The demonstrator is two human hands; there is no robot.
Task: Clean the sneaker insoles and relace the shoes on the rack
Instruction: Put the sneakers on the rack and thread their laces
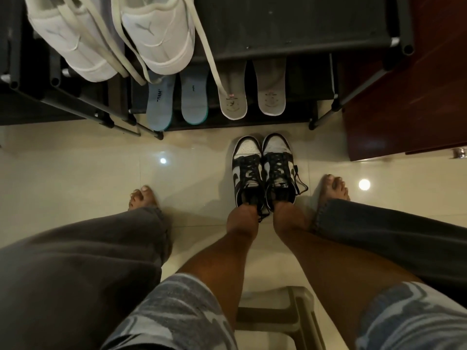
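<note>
From the head view, the only one I have, I read the step as handling the black-and-white pair on the floor (75, 168) in front of the rack (303, 26). The left sneaker (249, 170) and right sneaker (278, 168) stand side by side, touching, toes toward the rack, black laces threaded up both. So I judge the relacing done on this pair, and the next move is probably a lift onto a shelf. That calls for a firm hold at the heels and an even raise, so the loose lace end beside the right sneaker does not snag.

Both arms reach straight down between the knees from the stool (290, 319). The left hand (242, 215) grips the left sneaker's heel collar, fingers hooked inside and hidden. The right hand (288, 213) grips the right sneaker the same way.

On the lower shelf lie the blue insoles (161, 102) and, beside them, the grey insoles (271, 94), all out of their shoes (whether they are clean I cannot tell). The white sneakers (156, 34) sit on the top shelf, their pale laces (212, 59) hanging loose over the edge; those look unfinished to me.
</note>
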